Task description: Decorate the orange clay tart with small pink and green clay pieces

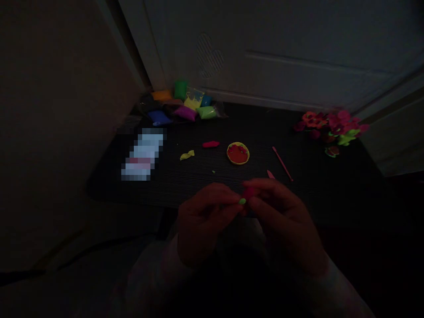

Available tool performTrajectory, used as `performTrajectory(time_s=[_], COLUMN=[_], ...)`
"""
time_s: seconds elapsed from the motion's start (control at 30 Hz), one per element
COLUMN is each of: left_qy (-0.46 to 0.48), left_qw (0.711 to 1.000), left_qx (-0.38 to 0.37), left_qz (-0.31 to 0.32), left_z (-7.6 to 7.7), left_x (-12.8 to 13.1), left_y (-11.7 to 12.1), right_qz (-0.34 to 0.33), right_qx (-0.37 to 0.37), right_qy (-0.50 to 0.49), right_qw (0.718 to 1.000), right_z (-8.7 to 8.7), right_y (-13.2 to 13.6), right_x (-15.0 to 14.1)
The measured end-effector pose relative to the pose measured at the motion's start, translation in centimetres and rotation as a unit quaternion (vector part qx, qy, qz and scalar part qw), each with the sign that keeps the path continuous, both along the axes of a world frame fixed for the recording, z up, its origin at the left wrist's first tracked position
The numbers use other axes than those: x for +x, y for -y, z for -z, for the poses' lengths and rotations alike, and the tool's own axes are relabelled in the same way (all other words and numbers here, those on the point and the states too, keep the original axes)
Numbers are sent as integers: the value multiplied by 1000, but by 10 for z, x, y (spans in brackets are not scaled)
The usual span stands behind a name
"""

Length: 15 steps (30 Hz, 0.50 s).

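Just past the table's near edge, my left hand (208, 216) is closed in a pinch on a tiny light green clay piece (242, 201). My right hand (288, 221) has its fingers closed round a dark pink lump of clay (248, 193), partly hidden by the fingertips. The green piece is right beside the pink lump, and I cannot tell whether they touch. Beyond the hands lies a small round clay dish (228, 158) with a yellow rim, an orange-red inside and red and green bits along its far side. The picture is very dark.
On the dark table (185, 187) lie a red clay roll (211, 144), a yellow clay scrap (187, 155), a green crumb (213, 172) and a pink modelling stick (282, 164). Several colourful clay packets (185, 113) are at the back left, clay flowers (338, 123) at the right.
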<state>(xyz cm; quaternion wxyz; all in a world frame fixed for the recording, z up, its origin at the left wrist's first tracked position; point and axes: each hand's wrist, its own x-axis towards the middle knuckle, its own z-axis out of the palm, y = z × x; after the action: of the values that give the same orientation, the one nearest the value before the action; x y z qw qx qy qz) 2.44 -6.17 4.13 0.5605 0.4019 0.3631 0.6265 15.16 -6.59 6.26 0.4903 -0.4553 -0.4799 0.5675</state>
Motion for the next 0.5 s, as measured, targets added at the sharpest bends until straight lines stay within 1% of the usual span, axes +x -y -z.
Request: performTrajectory(time_s=[0.07, 0.17, 0.23, 0.33, 0.4, 0.5], left_qy=[14, 84, 159, 251, 279, 286], left_qw=[1000, 994, 979, 946, 932, 922], left_qx=[-6, -62, -121, -195, -219, -241], left_qz=[11, 26, 35, 57, 76, 98], left_z=[1, 3, 3, 1, -1, -2], left_x=[-1, 0, 2, 6, 9, 11], left_y=[0, -3, -5, -7, -6, -4], right_qz=[-5, -1, 2, 9, 14, 19], right_qx=[-10, -3, 12, 36, 52, 75], right_qy=[-14, -5, 11, 45, 77, 122], right_qw=[1000, 1000, 1000, 998, 996, 989], right_z=[1, 1, 0, 0, 0, 0], right_y=[0, 0, 1, 2, 3, 4], right_x=[0, -1, -2, -4, -4, -5])
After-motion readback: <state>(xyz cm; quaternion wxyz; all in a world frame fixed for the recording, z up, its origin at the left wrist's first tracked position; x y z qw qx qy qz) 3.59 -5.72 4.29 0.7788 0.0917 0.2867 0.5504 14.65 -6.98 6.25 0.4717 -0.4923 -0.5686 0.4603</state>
